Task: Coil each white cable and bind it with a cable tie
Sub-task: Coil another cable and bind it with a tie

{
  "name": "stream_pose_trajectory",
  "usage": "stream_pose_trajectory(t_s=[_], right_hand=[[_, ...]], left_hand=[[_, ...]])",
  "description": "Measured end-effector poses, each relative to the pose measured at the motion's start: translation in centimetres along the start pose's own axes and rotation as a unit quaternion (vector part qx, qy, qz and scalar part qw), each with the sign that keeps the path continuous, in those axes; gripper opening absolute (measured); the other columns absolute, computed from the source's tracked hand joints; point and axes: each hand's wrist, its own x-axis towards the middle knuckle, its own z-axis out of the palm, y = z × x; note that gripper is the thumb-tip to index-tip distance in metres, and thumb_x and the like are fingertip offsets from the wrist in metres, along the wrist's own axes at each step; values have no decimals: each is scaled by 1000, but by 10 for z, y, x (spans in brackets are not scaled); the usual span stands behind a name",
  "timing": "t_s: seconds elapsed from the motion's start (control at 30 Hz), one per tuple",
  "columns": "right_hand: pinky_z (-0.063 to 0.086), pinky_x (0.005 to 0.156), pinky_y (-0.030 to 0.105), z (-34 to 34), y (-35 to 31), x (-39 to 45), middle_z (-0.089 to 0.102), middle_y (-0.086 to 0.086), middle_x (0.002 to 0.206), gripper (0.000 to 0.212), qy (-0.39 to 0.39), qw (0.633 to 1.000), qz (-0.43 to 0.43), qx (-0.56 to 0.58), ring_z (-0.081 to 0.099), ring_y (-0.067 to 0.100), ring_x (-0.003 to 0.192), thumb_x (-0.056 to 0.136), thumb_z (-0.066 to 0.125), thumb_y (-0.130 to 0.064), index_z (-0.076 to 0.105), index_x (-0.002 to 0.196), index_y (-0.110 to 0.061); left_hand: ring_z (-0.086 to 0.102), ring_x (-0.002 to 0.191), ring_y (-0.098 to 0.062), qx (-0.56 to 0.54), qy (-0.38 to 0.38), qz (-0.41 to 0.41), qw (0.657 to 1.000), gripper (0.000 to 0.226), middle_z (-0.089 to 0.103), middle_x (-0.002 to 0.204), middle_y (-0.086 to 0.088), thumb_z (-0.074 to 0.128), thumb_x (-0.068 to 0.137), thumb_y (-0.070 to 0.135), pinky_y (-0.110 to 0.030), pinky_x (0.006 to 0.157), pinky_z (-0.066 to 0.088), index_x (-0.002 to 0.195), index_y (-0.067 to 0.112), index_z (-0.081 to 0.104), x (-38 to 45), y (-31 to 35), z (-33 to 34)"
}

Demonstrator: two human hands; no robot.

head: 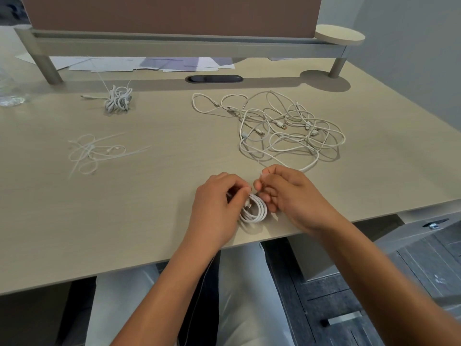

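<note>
**Now the binding: one coil gathered, tie work under way at the desk edge**

Right, both hands are in close on a small coil of white round cable (253, 208), sitting on the pale wood-grain desk (174, 171) near its front edge. The left hand (215, 203) has its fingers curled in on the left side of the coil, pinning the loops together. The right hand (287, 193) is bunched at the coil's upper right, thumb and forefinger pinched on something thin and white just above the loops. That looks like a cable tie or its tail, but it is too small to say for sure.

By my reading the winding of this cable is finished and the binding step is in hand. The next move calls for the tie's tail to be fed through its head and pulled snug while the left hand keeps the loops from springing apart.

Plenty left to do. A big loose tangle of white cables (282, 128) sprawls just beyond the hands, well up the right of the desk. A scatter of thin translucent plastic cable ties (94, 152) lies off to the left, apart from the hands. Further back on the left sits a bundled white cable (118, 98) with a tie tail sticking up, apparently bound already.
</note>
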Motion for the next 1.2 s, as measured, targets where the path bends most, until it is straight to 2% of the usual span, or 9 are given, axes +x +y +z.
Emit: stream_pose_trajectory(t_s=[0.07, 0.13, 0.27, 0.47, 0.63, 0.83, 1.2], right_hand=[[42, 59, 31, 1, 2, -1, 57, 16, 82, 22, 6, 1000, -9, 25, 48, 21, 63, 103, 57, -19, 68, 84, -18], [44, 61, 33, 4, 2, -4, 56, 16, 78, 19, 18, 999, -18, 36, 50, 21, 63, 104, 59, -13, 68, 87, -12], [48, 58, 33, 9, 0, -9, 63, 18, 76, 15, 30, 998, -26, 57, 52, 27, 62, 101, 64, -10, 73, 89, -8], [45, 58, 34, 9, -4, -8, 58, 9, 62, 16, 30, 999, -1, 38, 53, 23, 53, 97, 64, -4, 74, 86, -5], [51, 50, 28, 9, -8, -8, 54, 19, 71, 16, 32, 999, 17, 36, 52, 24, 52, 95, 63, -1, 73, 83, -4], [49, 48, 27, 9, -11, -7, 51, 15, 66, 16, 34, 999, 25, 31, 51, 23, 49, 94, 61, 2, 71, 82, -2], [49, 46, 25, 11, -13, -9, 52, 20, 71, 18, 33, 998, 27, 37, 51, 21, 48, 94, 60, 3, 71, 80, -1]], left_hand=[[65, 82, -7, -56, 11, -36, 998, 9, 72, 82, 11, 73, 93, 15, -26, 78, 50, 87, 20, 77, -1, 1, -3], [68, 78, -6, -102, 22, -71, 992, 10, 74, 80, 13, 74, 94, 15, -22, 76, 51, 87, 22, 78, -1, 1, -6], [70, 79, -9, -149, 39, -99, 983, 11, 76, 81, 11, 73, 95, 16, -24, 77, 54, 89, 22, 79, 0, 1, -9], [70, 77, -9, -153, 24, -93, 984, 11, 76, 80, 10, 73, 95, 15, -19, 74, 51, 88, 21, 79, -1, 1, -10], [69, 76, -7, -156, 22, -88, 984, 12, 76, 80, 11, 73, 94, 15, -18, 73, 50, 88, 22, 79, -2, 1, -11], [69, 77, -6, -167, 15, -90, 982, 9, 76, 81, 10, 74, 94, 15, -17, 74, 50, 89, 20, 79, 0, 1, -11], [70, 81, -9, -165, 27, -91, 982, 9, 76, 82, 11, 74, 94, 16, -21, 77, 52, 89, 21, 79, 0, 0, -11]])
